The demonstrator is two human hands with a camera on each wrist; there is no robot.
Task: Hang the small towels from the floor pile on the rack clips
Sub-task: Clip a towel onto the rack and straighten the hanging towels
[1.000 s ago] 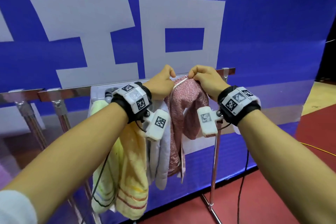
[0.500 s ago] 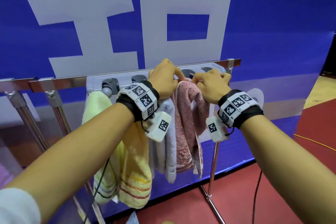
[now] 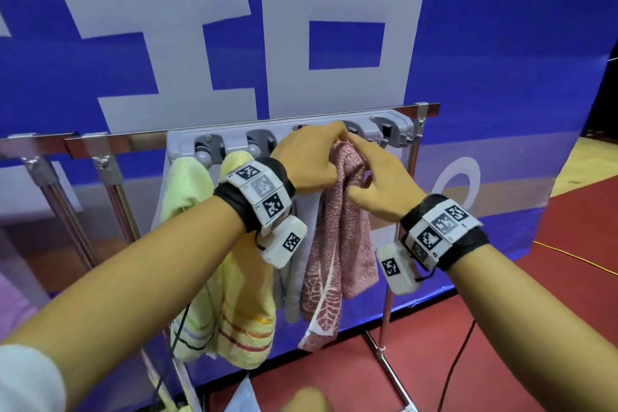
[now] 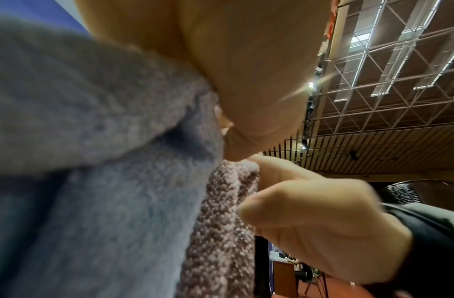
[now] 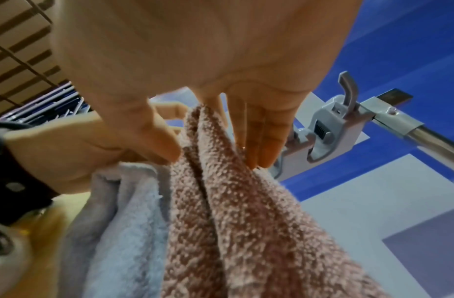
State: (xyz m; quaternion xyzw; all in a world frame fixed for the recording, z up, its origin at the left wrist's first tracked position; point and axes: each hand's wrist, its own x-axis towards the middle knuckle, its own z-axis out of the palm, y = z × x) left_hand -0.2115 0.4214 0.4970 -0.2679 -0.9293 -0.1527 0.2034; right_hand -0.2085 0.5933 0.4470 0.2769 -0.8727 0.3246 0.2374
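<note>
A pink towel [image 3: 337,244] hangs below the grey clip bar [image 3: 398,130] of the rack, its top bunched at a clip between my two hands. My left hand [image 3: 311,160] curls over the towel's top from the left; its fingertips are hidden. My right hand [image 3: 371,177] pinches the pink towel [image 5: 221,201] between thumb [image 5: 162,145] and fingers [image 5: 261,141], index finger reaching up to the clip. To the left hang a grey towel [image 3: 294,278], a yellow striped towel [image 3: 244,311] and a light green towel [image 3: 187,184].
One empty clip [image 5: 333,125] sits at the bar's right end, by the steel rack post [image 3: 389,278]. A blue banner [image 3: 501,43] stands close behind. Red floor [image 3: 551,328] with a yellow cable lies to the right. A second rack frame [image 3: 43,170] stands on the left.
Both hands have come down from the bar's top edge to the clip row, carrying the pink towel's top with them. My right index finger now stretches out toward the clip.
</note>
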